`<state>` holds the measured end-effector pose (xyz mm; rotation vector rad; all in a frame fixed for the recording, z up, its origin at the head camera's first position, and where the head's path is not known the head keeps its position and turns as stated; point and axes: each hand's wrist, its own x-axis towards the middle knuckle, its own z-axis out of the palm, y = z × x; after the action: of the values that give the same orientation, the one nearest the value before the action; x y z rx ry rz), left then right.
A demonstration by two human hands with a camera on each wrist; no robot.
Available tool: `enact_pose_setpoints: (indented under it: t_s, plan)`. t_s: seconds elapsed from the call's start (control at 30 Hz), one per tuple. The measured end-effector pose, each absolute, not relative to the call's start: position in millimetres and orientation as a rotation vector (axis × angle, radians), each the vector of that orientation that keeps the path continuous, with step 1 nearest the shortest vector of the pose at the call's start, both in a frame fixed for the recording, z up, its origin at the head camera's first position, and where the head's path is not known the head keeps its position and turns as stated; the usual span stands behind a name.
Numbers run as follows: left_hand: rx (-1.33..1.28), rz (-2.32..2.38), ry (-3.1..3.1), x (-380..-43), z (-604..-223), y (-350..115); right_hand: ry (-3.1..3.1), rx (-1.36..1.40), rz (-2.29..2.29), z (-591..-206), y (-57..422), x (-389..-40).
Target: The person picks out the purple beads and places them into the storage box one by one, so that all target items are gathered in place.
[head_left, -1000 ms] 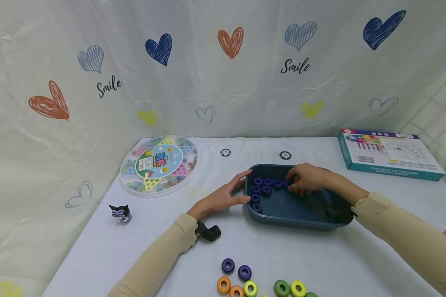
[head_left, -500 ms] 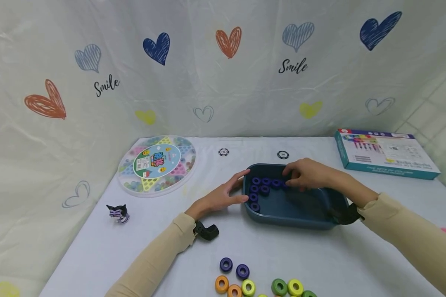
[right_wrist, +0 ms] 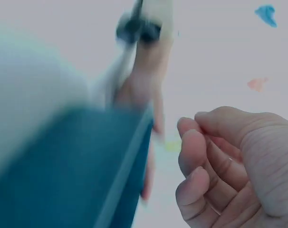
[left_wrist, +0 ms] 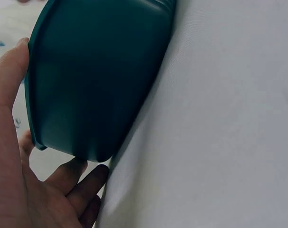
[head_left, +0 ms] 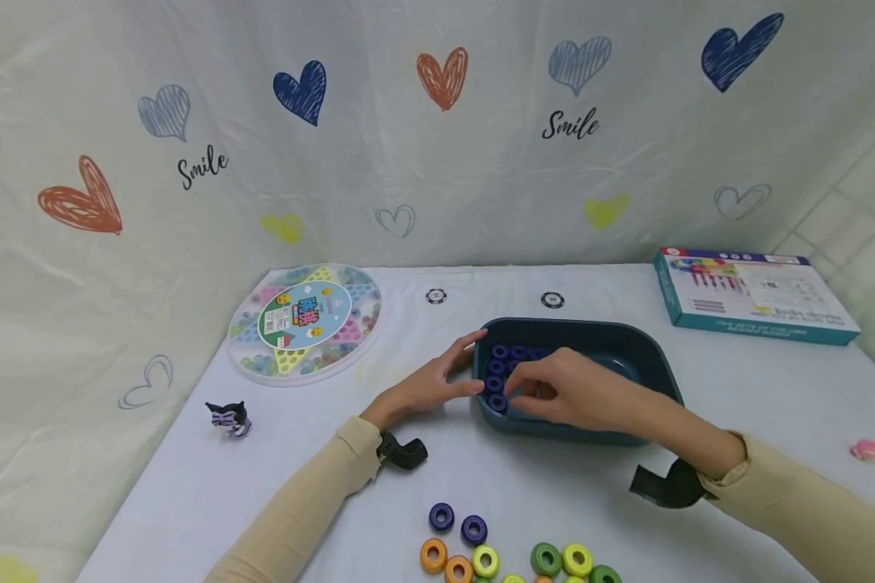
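A dark teal tray (head_left: 638, 340) stands on the white-covered table, with several purple ring-shaped beads (head_left: 495, 384) along its left end and far wall. My left hand (head_left: 426, 387) rests against the tray's left end from outside, thumb and index finger spread apart. In the left wrist view its fingertips touch the tray wall (left_wrist: 96, 80). Over the tray's near side hovers my right hand (head_left: 572, 391), hiding part of the beads. Its fingers are loosely bent with nothing between thumb and fingers, as the right wrist view shows on the hand (right_wrist: 234, 166).
Loose beads lie at the front: purple (head_left: 474, 529), orange (head_left: 433, 555), yellow (head_left: 485, 560) and green (head_left: 546, 559). A round game board (head_left: 306, 320) is back left, above a small figurine (head_left: 229, 419). A flat box (head_left: 758, 295) lies back right, a pink trinket (head_left: 867, 449) at right.
My right hand has let go of a purple bead at the far wall inside the tray and come back towards the near side. My left hand stays at the tray's left end.
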<state>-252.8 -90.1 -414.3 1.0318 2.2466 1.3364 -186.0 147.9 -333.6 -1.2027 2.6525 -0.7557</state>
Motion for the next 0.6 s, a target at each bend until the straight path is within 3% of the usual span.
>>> enact_pose_setpoints:
  t_s: [0.3, 0.6]
  plan:
    - [1.096, 1.364, 2.236, -251.3, -410.9, -90.0, 2.306, -1.375, -0.641, -363.1, 104.6, -137.3]
    - [1.069, 1.332, 2.254, -251.2, -412.4, -88.8, 2.172, -1.533, -0.564, -387.7, 97.0, -128.9]
